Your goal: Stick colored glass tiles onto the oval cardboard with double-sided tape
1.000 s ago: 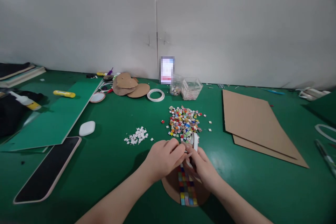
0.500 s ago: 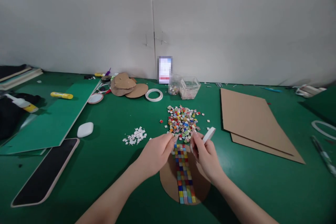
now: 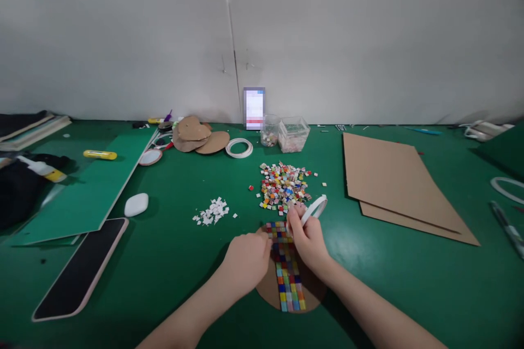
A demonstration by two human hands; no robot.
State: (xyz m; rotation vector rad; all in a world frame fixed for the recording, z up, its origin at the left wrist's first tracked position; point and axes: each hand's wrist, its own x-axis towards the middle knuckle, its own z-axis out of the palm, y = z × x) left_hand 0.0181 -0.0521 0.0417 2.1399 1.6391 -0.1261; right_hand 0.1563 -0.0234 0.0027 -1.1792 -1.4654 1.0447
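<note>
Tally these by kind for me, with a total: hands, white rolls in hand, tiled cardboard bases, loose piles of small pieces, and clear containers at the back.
Hands: 2 (left hand, right hand)
White roll in hand: 1
Tiled cardboard base: 1
Loose piles: 2 (white pieces, multicoloured pieces)
Clear containers: 2 (round one, square one)
Total: 8

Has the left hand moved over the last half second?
Yes. Judged against the pile of loose tiles on the table, the left hand has moved back toward the wearer, away from the pile.
</note>
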